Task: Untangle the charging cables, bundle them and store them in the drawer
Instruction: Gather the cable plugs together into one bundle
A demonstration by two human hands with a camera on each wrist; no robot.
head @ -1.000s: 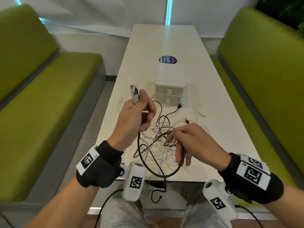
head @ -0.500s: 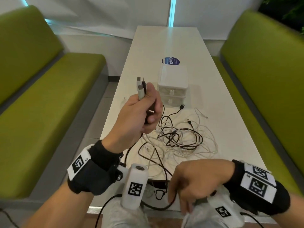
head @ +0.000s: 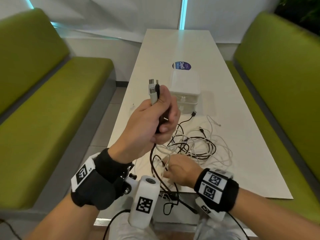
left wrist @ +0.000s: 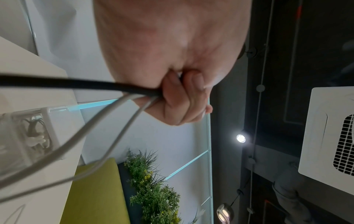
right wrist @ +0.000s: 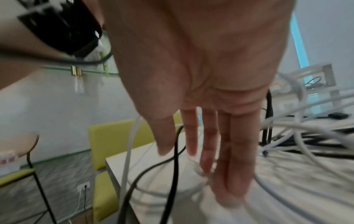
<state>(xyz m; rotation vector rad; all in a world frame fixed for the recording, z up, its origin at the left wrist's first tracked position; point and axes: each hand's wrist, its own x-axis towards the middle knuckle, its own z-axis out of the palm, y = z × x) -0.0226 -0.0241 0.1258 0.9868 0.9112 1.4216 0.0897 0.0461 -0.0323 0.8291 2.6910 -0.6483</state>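
Note:
My left hand (head: 164,125) is raised over the near half of the white table (head: 174,45) and grips several cable ends (head: 153,90), white and black plugs sticking up from the fist. In the left wrist view its fingers (left wrist: 178,97) curl round a black cable (left wrist: 76,82) and two white cables (left wrist: 99,121). The black cable (head: 152,163) hangs from the fist down past the table's near edge. A tangle of black and white cables (head: 199,148) lies on the table. My right hand (head: 173,170) is low at the tangle's near side, fingers (right wrist: 226,151) straight among loose cables, gripping nothing.
A small white drawer unit (head: 185,90) stands mid-table behind the tangle, its drawers closed, with cables visible inside (left wrist: 25,136). A round blue sticker (head: 181,65) lies beyond it. Green benches flank the table on the left (head: 52,110) and right (head: 285,84).
My right hand drew the black cable down past the table's near edge, let go, and has come back up to the cables with straight fingers. The left hand stays raised, gripping the plugs.

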